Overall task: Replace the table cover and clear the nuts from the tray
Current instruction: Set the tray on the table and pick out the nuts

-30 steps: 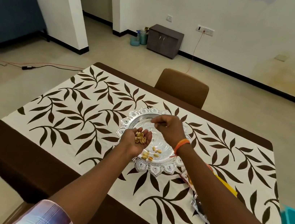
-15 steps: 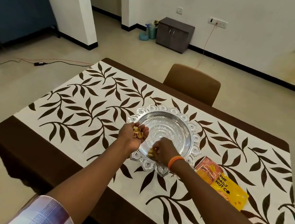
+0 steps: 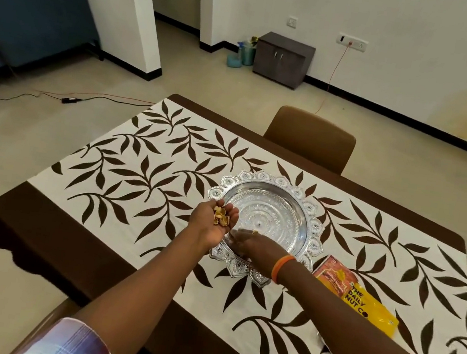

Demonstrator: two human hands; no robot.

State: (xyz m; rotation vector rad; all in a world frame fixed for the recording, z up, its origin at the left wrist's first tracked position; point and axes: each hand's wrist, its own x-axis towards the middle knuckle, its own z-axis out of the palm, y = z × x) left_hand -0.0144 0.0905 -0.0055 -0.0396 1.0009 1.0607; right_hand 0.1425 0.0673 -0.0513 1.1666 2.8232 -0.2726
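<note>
Two hands work at one silver tray on the leaf-print cover of the counter. Left hand lies palm up, cupped around several nuts. Right hand, blurred, pinches one nut at the tray's near edge. One yellow packet, right, reads "THE DAILY NUT CO".

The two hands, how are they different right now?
The left hand is turned palm up beside the silver tray's rim, while the right hand is palm down, reaching into the tray. The left hand cups a small pile of nuts; the right hand pinches what looks like one nut at its fingertips. Only the right wrist wears an orange band. Both are bare and gather nuts at the tray's near side.
</note>
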